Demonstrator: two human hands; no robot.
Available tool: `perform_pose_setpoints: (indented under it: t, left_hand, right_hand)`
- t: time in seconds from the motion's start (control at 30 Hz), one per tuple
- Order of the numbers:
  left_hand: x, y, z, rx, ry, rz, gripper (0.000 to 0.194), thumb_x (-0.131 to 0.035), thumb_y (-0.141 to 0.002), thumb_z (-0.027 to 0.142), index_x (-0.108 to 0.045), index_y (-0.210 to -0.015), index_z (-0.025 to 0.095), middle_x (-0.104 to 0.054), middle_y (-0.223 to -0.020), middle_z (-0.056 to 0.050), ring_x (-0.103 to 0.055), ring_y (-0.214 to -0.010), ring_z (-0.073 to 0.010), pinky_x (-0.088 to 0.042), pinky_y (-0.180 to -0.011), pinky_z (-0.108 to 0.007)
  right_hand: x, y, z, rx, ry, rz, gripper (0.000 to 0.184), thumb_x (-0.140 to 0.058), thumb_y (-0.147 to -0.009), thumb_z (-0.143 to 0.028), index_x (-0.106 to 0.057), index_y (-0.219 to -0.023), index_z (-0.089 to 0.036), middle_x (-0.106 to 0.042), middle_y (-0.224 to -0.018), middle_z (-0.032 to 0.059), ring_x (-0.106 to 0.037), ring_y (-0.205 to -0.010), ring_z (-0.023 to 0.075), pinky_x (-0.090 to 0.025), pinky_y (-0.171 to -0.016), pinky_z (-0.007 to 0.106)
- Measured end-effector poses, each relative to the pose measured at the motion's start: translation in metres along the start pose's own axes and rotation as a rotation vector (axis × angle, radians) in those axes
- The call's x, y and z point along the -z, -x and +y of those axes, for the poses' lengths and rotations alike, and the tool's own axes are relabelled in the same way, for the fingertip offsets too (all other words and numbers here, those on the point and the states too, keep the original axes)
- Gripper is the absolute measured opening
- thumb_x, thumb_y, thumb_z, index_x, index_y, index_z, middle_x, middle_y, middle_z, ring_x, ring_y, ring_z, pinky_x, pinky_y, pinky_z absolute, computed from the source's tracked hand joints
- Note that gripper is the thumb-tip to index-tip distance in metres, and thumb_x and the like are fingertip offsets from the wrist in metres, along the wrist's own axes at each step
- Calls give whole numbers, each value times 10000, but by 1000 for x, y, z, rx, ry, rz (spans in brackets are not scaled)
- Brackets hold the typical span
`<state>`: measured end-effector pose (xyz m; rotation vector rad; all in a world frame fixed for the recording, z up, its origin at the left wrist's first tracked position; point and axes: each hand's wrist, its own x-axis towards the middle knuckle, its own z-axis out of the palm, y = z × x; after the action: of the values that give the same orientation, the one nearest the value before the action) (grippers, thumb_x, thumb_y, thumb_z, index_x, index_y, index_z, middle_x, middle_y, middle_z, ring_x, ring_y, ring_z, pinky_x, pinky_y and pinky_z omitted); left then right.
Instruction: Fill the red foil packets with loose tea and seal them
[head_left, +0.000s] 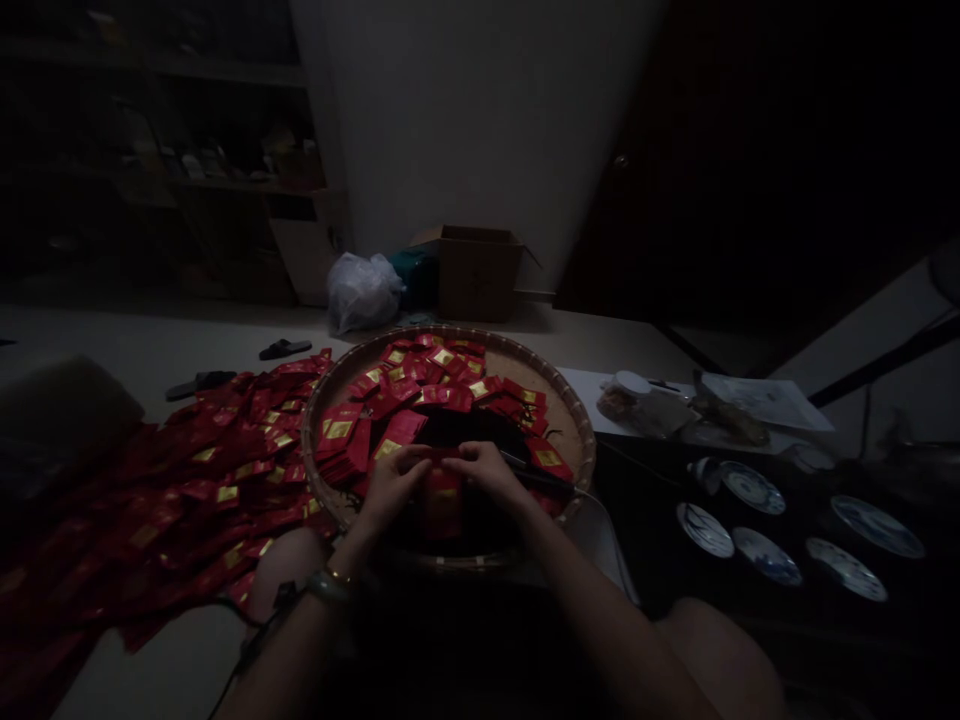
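Note:
Both hands meet over the near part of a round woven bamboo tray (585, 425). A red packet with a gold patch (443, 500) hangs between them, its top edge pinched by my left hand (394, 488) and my right hand (487, 473). Thumbs and forefingers of both hands are closed at that edge. Many similar red packets (446, 362) lie in the tray, some in stacks on the left. Beside my right hand is a dark, slim tool (546, 482) with a pale cord. Dark material (472, 432) lies just beyond the fingers; its kind is unclear.
A large heap of red packets (217, 470) covers the floor at left, near slippers (285, 348). Behind the tray stand a white plastic bag (364, 290) and a cardboard box (480, 275). Patterned dishes (766, 556) and a lidded jar (628, 390) sit at right.

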<state>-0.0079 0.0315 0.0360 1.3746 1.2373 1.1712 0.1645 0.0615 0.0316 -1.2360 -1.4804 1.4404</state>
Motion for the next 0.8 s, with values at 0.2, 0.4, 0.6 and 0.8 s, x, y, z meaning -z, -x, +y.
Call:
perform_pose_setpoints:
  t: [0.2,0.4,0.6,0.8]
  left_hand:
    - [-6,6,-8,226,143,-217,507,-789,-571,361,-650,-991,113,-736,-947,-97,-689,-882,-263,-556,-782,-381]
    - [-7,9,-16,206,99,-221,424,-753,-632,318,-651,-991,117,-732,-971,-91,-685,-886,-261,-556,-795,-395]
    - [-1,8,-16,-383,-439,42,390,-594,-782,181,-566,-1171,207,-617,-1222,-87,-583,-1120,-228,-473,-966,-423]
    - [18,9,-13,-617,-811,9,238,-452,-892,184,-624,-1054,216,-635,-1153,-78,-627,-1022,-189,-528,-898,-325]
  right_hand:
    - [-5,0,3,5,-42,139,377,-748,-545,-467,-532,-560,-159,-481,-488,-64,-404,-445,71,-305,-432,197]
    - [-6,0,2,52,37,166,258,-717,-601,-372,-590,-591,-148,-557,-537,-41,-489,-513,102,-348,-481,208]
    - [-7,8,-1,190,240,139,114,-657,-680,-239,-691,-767,-172,-699,-760,20,-639,-735,179,-485,-702,294]
    - [-6,12,5,325,311,65,288,-654,-745,-280,-657,-1018,-186,-693,-998,60,-642,-903,192,-498,-822,337]
